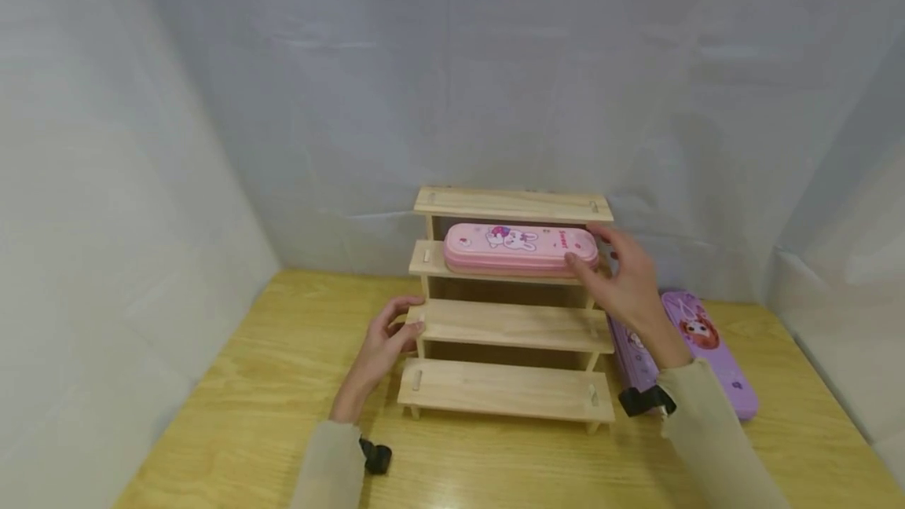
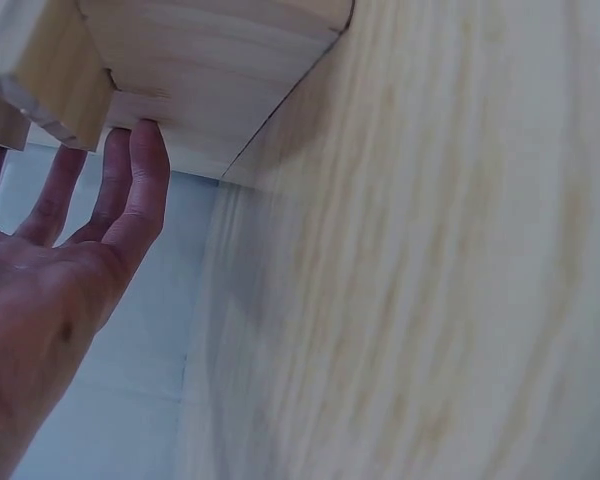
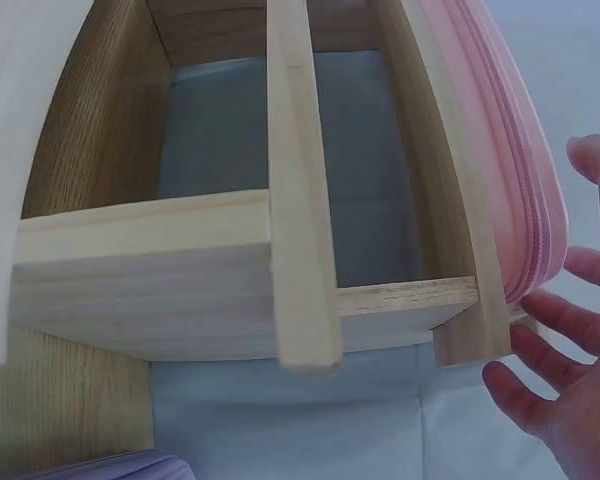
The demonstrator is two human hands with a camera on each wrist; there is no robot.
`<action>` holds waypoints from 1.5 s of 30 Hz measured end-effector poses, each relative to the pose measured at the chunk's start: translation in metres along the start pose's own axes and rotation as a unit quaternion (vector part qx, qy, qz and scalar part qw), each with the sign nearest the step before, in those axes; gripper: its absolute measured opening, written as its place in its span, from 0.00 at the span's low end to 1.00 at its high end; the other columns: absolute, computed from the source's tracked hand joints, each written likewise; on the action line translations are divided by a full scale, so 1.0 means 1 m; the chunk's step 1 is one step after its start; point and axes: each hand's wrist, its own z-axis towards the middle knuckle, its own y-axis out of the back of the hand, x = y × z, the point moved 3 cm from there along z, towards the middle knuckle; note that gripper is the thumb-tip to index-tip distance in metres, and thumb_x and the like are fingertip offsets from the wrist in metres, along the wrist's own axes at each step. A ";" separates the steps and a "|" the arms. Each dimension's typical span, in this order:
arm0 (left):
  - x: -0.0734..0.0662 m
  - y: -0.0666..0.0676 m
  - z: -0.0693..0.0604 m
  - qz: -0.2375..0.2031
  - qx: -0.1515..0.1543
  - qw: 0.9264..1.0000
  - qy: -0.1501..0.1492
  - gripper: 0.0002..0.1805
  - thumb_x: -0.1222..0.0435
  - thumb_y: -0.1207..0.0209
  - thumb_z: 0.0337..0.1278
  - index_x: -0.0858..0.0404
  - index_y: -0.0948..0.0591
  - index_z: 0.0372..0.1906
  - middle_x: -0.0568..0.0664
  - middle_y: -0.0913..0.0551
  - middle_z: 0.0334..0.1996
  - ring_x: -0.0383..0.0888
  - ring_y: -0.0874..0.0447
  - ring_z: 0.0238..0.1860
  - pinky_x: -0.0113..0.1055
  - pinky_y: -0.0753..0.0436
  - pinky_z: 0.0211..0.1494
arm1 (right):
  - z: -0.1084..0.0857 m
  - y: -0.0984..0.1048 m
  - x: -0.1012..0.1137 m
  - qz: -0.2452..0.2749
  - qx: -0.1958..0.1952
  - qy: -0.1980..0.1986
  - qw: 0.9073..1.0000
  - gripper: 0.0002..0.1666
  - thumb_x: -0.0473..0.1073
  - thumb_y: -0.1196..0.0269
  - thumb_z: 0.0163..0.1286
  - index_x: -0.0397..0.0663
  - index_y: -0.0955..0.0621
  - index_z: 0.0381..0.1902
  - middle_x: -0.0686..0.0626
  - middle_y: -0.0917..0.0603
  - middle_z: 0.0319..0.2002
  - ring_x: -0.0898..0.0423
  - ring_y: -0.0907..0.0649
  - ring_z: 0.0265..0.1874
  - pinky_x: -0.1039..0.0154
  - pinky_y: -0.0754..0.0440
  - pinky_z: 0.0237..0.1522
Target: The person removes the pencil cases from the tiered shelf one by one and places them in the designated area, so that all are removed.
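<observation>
A four-tier wooden step rack (image 1: pixel 505 385) stands on the table. On its second tier from the top lies a pink pencil case (image 1: pixel 519 251) with a rabbit print, lengthwise along the board. My left hand (image 1: pixel 385 344) holds the rack's left side at the third tier, with several fingertips against the side panel in the left wrist view. At the case's right end is my right hand (image 1: pixel 629 281). In the right wrist view its fingertips are at the end of the case (image 3: pixel 500 150) and the board, while the thumb stands apart from the lid.
Right of the rack, a purple pencil case (image 1: pixel 717 348) with a cartoon face lies on the wooden table (image 1: pixel 283 383). Another purple case (image 1: pixel 632 348) lies partly hidden under my right arm. Pale sheeting (image 1: pixel 495 85) hangs behind and on both sides.
</observation>
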 end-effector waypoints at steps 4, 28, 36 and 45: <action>0.000 0.000 0.000 0.002 0.001 1.000 0.000 0.20 0.63 0.41 0.72 0.57 0.25 0.65 0.58 0.28 0.63 0.46 0.18 0.46 0.37 0.13 0.42 | 0.003 -0.001 0.001 -0.005 0.004 -0.014 1.000 0.31 0.44 0.28 0.62 0.40 0.20 0.62 0.36 0.17 0.57 0.38 0.21 0.56 0.39 0.23 0.52; 0.003 0.000 0.000 -0.005 -0.001 1.000 -0.001 0.20 0.63 0.41 0.72 0.57 0.25 0.65 0.56 0.28 0.62 0.44 0.17 0.45 0.36 0.13 0.41 | 0.001 -0.001 0.007 -0.007 0.105 -0.056 0.993 0.42 0.49 0.22 0.56 0.43 0.22 0.67 0.42 0.29 0.45 0.52 0.26 0.37 0.62 0.27 0.36; 0.001 0.000 0.000 -0.013 0.004 1.000 -0.005 0.21 0.64 0.41 0.72 0.58 0.26 0.66 0.57 0.28 0.62 0.44 0.18 0.46 0.36 0.13 0.42 | 0.003 -0.007 0.000 0.029 0.180 -0.110 0.977 0.45 0.51 0.21 0.56 0.44 0.26 0.68 0.39 0.21 0.57 0.47 0.20 0.50 0.62 0.24 0.49; 0.001 -0.001 0.000 -0.010 0.000 1.000 -0.001 0.21 0.64 0.41 0.72 0.58 0.26 0.66 0.57 0.28 0.62 0.45 0.18 0.46 0.36 0.13 0.42 | -0.005 -0.007 0.003 0.058 0.163 -0.101 0.980 0.48 0.48 0.16 0.48 0.45 0.26 0.64 0.42 0.19 0.56 0.49 0.21 0.55 0.58 0.27 0.56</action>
